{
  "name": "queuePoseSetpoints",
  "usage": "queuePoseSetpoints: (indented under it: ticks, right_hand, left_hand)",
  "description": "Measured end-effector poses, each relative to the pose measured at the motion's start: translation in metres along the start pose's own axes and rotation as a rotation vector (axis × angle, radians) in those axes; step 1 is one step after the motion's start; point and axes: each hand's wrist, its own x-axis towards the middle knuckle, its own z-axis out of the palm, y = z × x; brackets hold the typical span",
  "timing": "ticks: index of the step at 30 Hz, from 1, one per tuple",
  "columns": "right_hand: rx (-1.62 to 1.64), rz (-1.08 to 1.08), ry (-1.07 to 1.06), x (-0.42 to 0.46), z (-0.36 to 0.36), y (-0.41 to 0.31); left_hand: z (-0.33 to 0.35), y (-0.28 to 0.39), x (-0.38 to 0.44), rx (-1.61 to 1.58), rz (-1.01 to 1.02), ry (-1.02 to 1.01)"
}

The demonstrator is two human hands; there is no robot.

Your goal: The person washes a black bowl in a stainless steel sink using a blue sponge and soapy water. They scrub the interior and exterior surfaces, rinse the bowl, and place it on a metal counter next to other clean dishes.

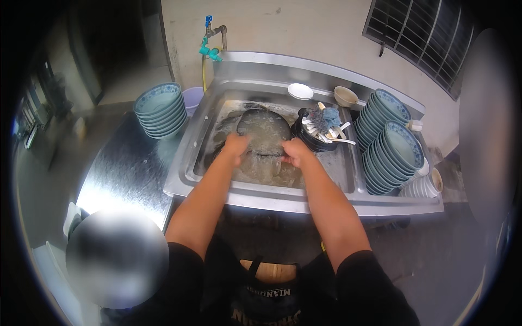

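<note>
Both my hands are in a stainless steel sink point(187, 163), at the near rim of a large black bowl point(282, 121). My left hand point(236, 147) grips its left side, somewhat blurred. On the right side, my right hand point(297, 153) has its fingers curled under the rim. The bowl holds cloudy water and tips towards me, with water spilling over its near edge. More dark dishes lie partly hidden in the murky water to the left. Close to my right hand stands a stack of black bowls point(312, 142), topped with white spoons point(332, 134), a grey scouring pad point(318, 118) and a blue cloth point(332, 116).
Stacks of blue-rimmed bowls point(393, 159) and white cups point(422, 187) crowd the right drainboard. Another bowl stack point(159, 112) stands on the left metal counter point(118, 163). White saucers point(300, 91) and a beige bowl point(346, 96) sit at the back, right of a teal tap point(210, 52).
</note>
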Motion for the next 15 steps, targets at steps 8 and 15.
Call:
queuePoseSetpoints:
  ticks: [8, 15]
  right_hand:
    - [0.421, -0.306, -0.046, -0.007, 0.018, 0.001]
    - [0.321, -0.239, -0.062, -0.012, 0.012, -0.012]
  left_hand:
    - [0.031, 0.022, -0.034, 0.048, -0.239, -0.342]
    - [0.027, 0.012, -0.015, -0.077, -0.197, -0.369]
